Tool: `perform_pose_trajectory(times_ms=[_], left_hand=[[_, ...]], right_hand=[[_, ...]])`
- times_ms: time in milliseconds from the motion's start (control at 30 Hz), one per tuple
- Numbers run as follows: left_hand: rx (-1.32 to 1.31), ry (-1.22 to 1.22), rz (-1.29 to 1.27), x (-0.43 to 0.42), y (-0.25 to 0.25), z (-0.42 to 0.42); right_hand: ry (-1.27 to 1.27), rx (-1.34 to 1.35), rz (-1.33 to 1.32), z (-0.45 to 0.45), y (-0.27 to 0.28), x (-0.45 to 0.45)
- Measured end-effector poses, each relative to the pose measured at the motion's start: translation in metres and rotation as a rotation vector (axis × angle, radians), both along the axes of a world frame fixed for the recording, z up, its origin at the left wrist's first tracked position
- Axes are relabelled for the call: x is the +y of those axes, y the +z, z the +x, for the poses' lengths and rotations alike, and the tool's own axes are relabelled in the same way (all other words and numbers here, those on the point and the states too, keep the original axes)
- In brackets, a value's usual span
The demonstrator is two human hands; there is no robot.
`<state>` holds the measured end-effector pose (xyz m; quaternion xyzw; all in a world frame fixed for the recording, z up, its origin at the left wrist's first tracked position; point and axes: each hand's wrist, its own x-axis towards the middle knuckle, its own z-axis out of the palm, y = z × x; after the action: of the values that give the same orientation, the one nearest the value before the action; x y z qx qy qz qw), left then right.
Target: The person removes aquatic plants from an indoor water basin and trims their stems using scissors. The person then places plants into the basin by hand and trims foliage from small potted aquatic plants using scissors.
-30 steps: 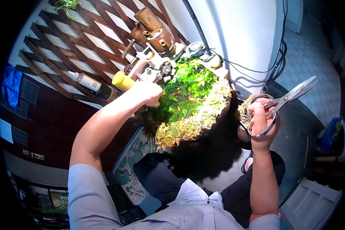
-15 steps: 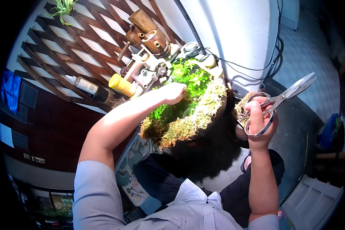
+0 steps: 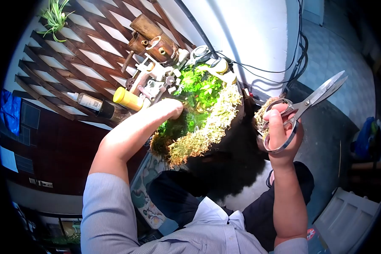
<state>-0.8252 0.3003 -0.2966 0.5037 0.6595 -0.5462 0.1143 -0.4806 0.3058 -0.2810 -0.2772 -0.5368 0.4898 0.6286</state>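
Note:
My left hand (image 3: 173, 109) reaches in among the bright green leafy plants (image 3: 202, 84), at the left part of the planting. Its fingers are turned down and hidden, so what they touch cannot be seen. A thick band of yellow-green moss (image 3: 207, 136) forms the planting's near edge. On the right, my right hand (image 3: 283, 137) is closed round the handles of metal scissors (image 3: 310, 103). Their blades point up and to the right, slightly parted, away from the plants. Behind this hand sits a clump of dry moss (image 3: 260, 114).
Bamboo cups (image 3: 161, 48), a yellow jar (image 3: 128, 99) and a clear bottle (image 3: 89, 101) stand beside a wooden lattice (image 3: 86, 55). Black cables (image 3: 298, 63) run along the white wall. A pale plastic stool (image 3: 347, 222) is at lower right.
My left hand has drawn back left and slightly down within the planting, its fingers sinking out of sight. The scissors stay in my right hand, and the whole view has shifted a little.

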Motion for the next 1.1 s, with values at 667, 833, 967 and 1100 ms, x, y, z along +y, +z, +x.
perform_pose_trajectory(times_ms=[667,833,967,1100], left_hand=[[-0.073,-0.103,-0.268,-0.007,-0.077,-0.065],[-0.629,-0.376,-0.545,0.014,-0.163,-0.167],[-0.505,-0.333,-0.416,0.025,-0.156,-0.162],[-0.388,-0.304,-0.288,0.041,-0.135,-0.135]], right_hand=[[-0.124,-0.081,0.106,-0.001,-0.009,0.003],[-0.08,-0.088,0.039,0.002,-0.007,0.003],[-0.106,-0.107,0.084,0.0,-0.011,0.006],[-0.081,-0.164,0.103,0.0,-0.006,0.004]])
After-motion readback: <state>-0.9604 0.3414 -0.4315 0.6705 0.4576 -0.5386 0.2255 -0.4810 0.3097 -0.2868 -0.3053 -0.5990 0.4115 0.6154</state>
